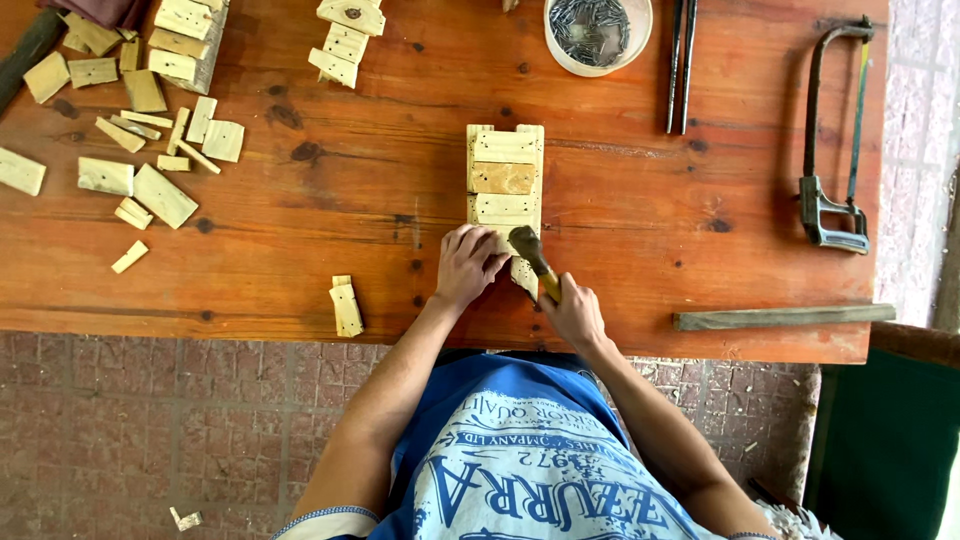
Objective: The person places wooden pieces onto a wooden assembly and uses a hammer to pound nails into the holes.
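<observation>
Table [640, 270]: reddish wood planks, dark knots, slight sheen, worn. Slatted piece [505, 175] under my left hand [468, 265]: pale raw wood, matt, unvarnished; one slat browner. Hammer [533, 258] in my right hand [575, 312]: dull dark metal head, yellowish wooden handle. Offcuts [130, 150]: same pale rough-sawn wood. Tub [598, 35]: whitish translucent plastic, holding grey metal nails. Hacksaw [835, 150]: dark, matt metal frame. Floor [150, 420]: rough reddish pavers. My shirt [520, 460]: blue cloth, white print.
</observation>
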